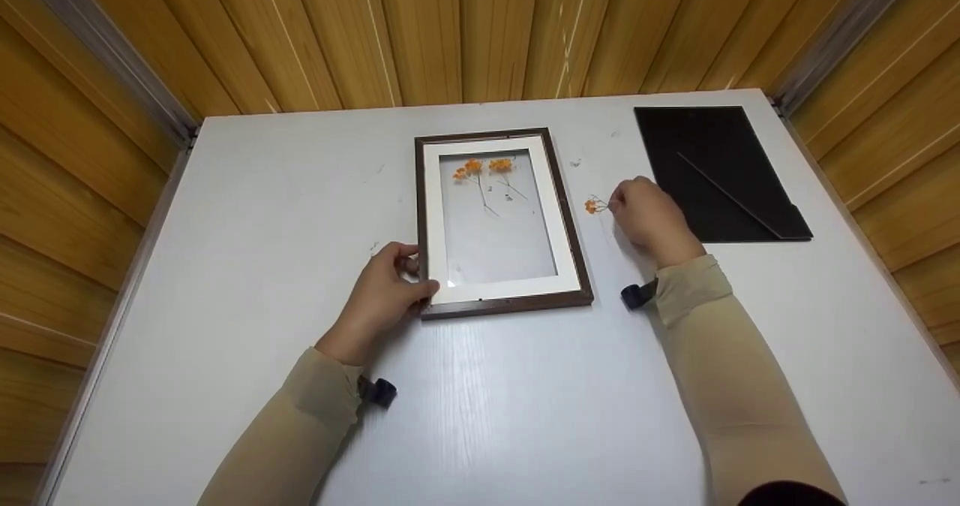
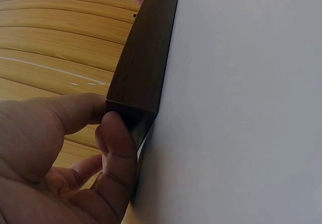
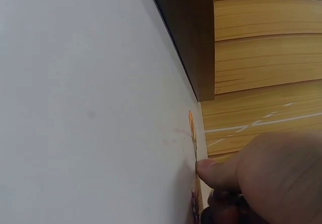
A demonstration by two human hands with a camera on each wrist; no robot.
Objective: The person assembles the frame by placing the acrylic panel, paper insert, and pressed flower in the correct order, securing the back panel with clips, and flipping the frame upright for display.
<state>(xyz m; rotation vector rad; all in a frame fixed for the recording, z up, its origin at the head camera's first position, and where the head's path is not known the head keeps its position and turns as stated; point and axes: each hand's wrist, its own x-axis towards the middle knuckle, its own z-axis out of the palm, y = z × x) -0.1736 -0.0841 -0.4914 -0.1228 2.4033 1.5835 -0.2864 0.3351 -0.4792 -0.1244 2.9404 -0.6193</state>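
A brown picture frame (image 1: 510, 308) with a white mat (image 1: 436, 221) lies on the table. Two dried orange flower sprigs, one on the left (image 1: 472, 167) and one on the right (image 1: 500, 165), lie near the top of its window, with thin stems slanting down. My left hand (image 1: 379, 288) grips the frame's near left corner, thumb on top and fingers along the side. To the right of the frame, my right hand (image 1: 649, 217) pinches a small orange flower sprig (image 1: 592, 206) by its stem, blossoms towards the frame. The right wrist view shows that sprig (image 3: 191, 123) edge-on, close over the tabletop.
A black backing board (image 1: 705, 138) with a slanting strut lies at the right, just beyond my right hand. Small dark specks (image 1: 575, 163) dot the white table (image 1: 262, 281). Wood-patterned walls (image 1: 420, 33) stand behind the table and at both sides.
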